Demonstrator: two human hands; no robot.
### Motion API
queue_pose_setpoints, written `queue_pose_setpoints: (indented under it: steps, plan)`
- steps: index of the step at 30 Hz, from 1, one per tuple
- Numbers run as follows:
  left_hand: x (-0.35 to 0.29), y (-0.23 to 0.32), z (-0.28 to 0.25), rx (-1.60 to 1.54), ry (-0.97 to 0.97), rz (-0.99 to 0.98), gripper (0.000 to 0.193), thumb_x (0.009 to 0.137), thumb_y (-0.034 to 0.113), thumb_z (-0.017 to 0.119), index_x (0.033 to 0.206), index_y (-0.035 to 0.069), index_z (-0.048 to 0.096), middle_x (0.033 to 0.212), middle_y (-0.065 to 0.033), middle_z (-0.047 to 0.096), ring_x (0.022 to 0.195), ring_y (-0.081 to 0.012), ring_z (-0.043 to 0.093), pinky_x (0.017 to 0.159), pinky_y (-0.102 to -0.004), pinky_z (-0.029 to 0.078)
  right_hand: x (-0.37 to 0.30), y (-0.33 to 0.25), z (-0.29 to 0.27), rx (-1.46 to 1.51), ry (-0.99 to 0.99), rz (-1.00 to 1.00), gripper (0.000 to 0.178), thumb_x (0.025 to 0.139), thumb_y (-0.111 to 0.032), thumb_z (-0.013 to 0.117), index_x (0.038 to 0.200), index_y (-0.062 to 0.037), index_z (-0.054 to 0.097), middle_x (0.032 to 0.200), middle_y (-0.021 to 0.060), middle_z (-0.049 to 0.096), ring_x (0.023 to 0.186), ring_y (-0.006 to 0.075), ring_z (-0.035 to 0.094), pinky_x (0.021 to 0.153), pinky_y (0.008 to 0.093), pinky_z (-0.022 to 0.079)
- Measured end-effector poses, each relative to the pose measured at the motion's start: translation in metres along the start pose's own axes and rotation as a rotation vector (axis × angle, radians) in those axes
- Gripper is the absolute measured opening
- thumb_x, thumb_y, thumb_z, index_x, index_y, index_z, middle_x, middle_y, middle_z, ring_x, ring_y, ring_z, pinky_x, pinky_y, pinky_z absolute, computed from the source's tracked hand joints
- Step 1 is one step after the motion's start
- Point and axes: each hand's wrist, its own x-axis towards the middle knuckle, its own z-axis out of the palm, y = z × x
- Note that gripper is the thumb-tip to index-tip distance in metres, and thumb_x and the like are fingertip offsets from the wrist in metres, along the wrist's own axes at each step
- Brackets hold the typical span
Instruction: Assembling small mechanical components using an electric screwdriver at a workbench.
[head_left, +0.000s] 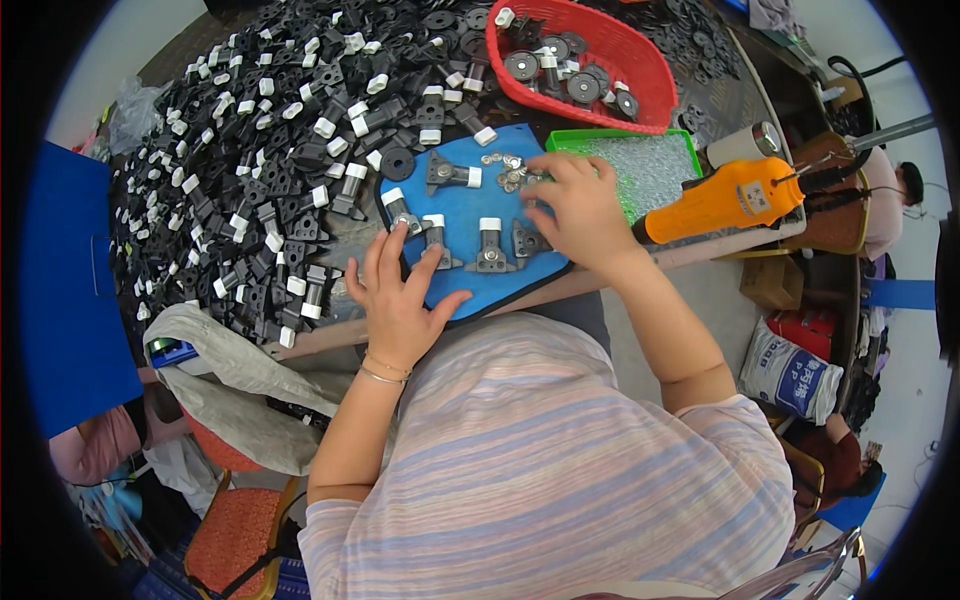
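Blue mat (465,208) at the near edge of a crowded surface (350,240), with a handful of grey parts (491,248) laid out on it. Pictured above: a left hand (395,300), fingers spread, clasping nothing visible, fingertips at two parts, and a right hand (580,210), half curled beside a cluster of silver discs (512,174), with no way to tell about a disc pinched inside. Likeliest trouble: discs scattered by a dragging finger, perhaps lost into the green tray (640,132) close by. Also possible: parts nudged askew by the left fingertips, or mixed with strays sliding off the black-and-white pile (300,150) against the mat. Near the right wrist, an orange driver (720,202), liable to be knocked by a wide forearm swing.
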Motion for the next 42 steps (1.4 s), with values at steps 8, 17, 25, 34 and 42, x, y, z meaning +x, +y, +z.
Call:
queue_pose_setpoints:
  steps: [8,17,25,34,42]
  plan:
    - [-0.001,-0.002,0.001,-0.028,0.045,0.024,0.051,0.067,0.049,0.070,0.107,0.017,0.062,0.131,-0.0108,0.043,0.124,-0.0291,0.033,0.102,-0.0511,0.010,0.020,0.002,0.029,-0.095,0.076,0.039,0.014,0.067,-0.017,0.070,0.082,-0.0138,0.068,0.109,0.0020,0.057,0.108,0.0214,0.049,0.095,0.0453,0.029]
    - [-0.001,-0.004,0.004,-0.035,0.072,0.030,0.051,0.068,0.047,0.071,0.107,0.015,0.061,0.130,-0.0109,0.044,0.123,-0.0287,0.036,0.102,-0.0489,0.011,0.004,0.001,-0.009,0.228,-0.080,0.034,0.004,0.071,-0.015,0.063,0.072,-0.0112,0.065,0.108,0.0020,0.056,0.111,0.0225,0.047,0.097,0.0476,0.026]
    - [-0.002,-0.004,0.005,-0.024,0.081,0.043,0.047,0.070,0.044,0.070,0.105,0.014,0.061,0.129,-0.0107,0.046,0.122,-0.0285,0.036,0.102,-0.0480,0.011,-0.009,-0.003,-0.013,0.129,-0.196,0.072,0.004,0.068,-0.016,0.067,0.070,-0.0127,0.067,0.102,-0.0004,0.057,0.109,0.0199,0.048,0.100,0.0475,0.023]
    - [-0.003,-0.004,0.007,-0.018,0.108,0.040,0.042,0.071,0.042,0.070,0.102,0.014,0.061,0.127,-0.0094,0.047,0.121,-0.0282,0.037,0.102,-0.0474,0.013,-0.019,0.002,-0.005,0.187,-0.108,0.087,0.009,0.066,-0.019,0.072,0.073,-0.0147,0.068,0.101,-0.0020,0.058,0.106,0.0191,0.050,0.098,0.0457,0.024]
    - [-0.004,-0.003,0.007,-0.012,0.111,0.039,0.041,0.070,0.040,0.071,0.100,0.014,0.062,0.127,-0.0088,0.048,0.121,-0.0278,0.038,0.102,-0.0474,0.013,-0.020,-0.003,0.001,0.146,-0.121,0.083,0.013,0.065,-0.015,0.071,0.075,-0.0140,0.063,0.106,-0.0013,0.056,0.107,0.0202,0.048,0.097,0.0444,0.025]
